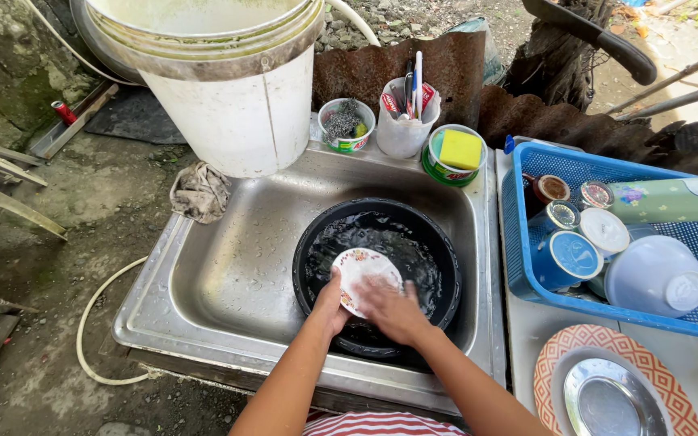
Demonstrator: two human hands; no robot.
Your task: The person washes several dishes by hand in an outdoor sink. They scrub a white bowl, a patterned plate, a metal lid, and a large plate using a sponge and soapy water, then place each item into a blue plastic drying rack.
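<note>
A small white plate (359, 270) with a floral rim sits tilted in a black basin (438, 242) full of water, inside a steel sink (228, 266). My left hand (330, 307) grips the plate's lower left edge. My right hand (393, 307) lies flat on the plate's face, fingers spread over its right part.
A big white bucket (232, 97) stands at the sink's back left beside a rag (200, 192). Behind the sink are a cup of steel wool (346, 123), a cup of brushes (404, 113) and a tub with a yellow sponge (456, 153). A blue basket (519, 234) of cups is right; patterned plate (656, 379) below.
</note>
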